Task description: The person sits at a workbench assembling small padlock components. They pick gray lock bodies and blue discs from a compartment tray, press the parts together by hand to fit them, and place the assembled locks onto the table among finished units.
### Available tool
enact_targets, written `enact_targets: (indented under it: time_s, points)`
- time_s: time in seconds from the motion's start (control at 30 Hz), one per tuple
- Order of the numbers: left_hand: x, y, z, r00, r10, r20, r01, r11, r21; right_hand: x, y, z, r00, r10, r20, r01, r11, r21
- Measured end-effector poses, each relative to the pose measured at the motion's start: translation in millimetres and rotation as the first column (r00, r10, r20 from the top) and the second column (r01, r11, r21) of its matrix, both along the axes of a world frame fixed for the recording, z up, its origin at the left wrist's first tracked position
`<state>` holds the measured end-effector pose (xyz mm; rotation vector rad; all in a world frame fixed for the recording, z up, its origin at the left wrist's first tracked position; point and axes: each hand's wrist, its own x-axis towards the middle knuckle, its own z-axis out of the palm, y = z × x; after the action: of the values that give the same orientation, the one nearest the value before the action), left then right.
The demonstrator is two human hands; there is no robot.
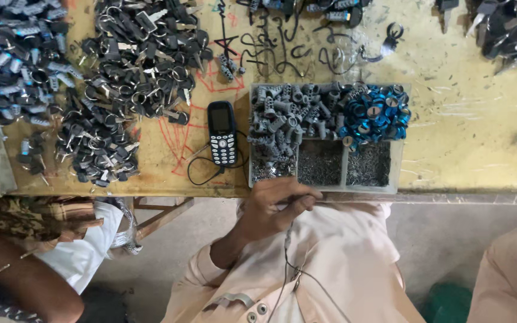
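**One hand at the tray's near edge**

Only one of the person's hands point(276, 206) shows, coming up from the cream sleeve at about 6 o'clock; which hand it is cannot be told. Its fingers are curled inward, pinched together near the fingertips point(313, 196), and whatever small part they may hold is too small to make out. The hand sits just at the near rim of the divided tray point(397, 173), touching or almost touching it. A thin cable point(286, 257) hangs down from under the hand across the person's shirt.

The tray lies at the table's near edge. Its far compartments hold grey plastic pieces point(282, 119) and, at 3 o'clock from them, blue rings point(378, 113); the near compartments hold fine dark metal bits point(321, 162).

Just beside the tray at 9 o'clock lies a dark phone point(221, 133) on the yellow table point(468, 119). Farther toward 10 o'clock spreads a big heap of keys point(133, 66).

At 8 o'clock another person's arm point(25, 275) reaches in.
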<state>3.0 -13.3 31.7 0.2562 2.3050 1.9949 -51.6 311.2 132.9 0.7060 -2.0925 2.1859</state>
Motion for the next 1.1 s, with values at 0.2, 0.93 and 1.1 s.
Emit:
enact_targets:
  time_s: [0.2, 0.93, 1.1]
  points:
    - [3, -7, 11, 1.000, 0.014, 0.007, -0.014, 1.000, 0.004, -27, -43, 52, 0.925, 0.376, 0.054, -0.380, 0.914, 0.142]
    - [0, -19, -3, 0.983, -0.111, -0.148, -0.066, 0.537, -0.841, -25, -127, -82, 0.890, 0.456, -0.018, -0.106, 0.243, 0.964]
    - [0, -19, -6, 0.977, -0.173, -0.126, -0.025, 0.490, -0.871, -20, -124, -89, 0.904, 0.428, 0.012, -0.127, 0.241, 0.962]
